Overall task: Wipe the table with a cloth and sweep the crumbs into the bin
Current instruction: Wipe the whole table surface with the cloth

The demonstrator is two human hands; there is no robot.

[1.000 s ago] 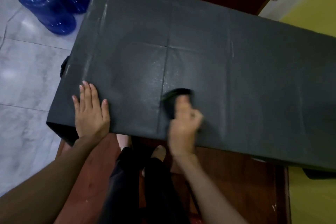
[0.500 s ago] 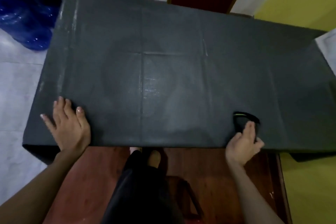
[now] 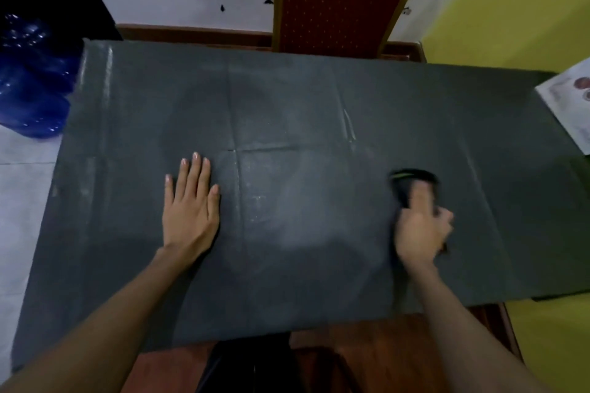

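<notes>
Cloth (image 3: 412,183) on bench (image 3: 303,105), right of centre, bunched under right hand (image 3: 421,226), which grips it; blurred. Left hand (image 3: 191,210) flat, fingers straight, well apart to the left. No bin or crumbs visible.

**Dim room, soft sheen, one blurred hand**

Light is low and even. A pale sheen lies on the counter (image 3: 303,233) at centre frame. The right hand (image 3: 421,226) and its dark cloth (image 3: 405,182) smear with motion blur. Straight edges bow toward the frame's corners.
</notes>
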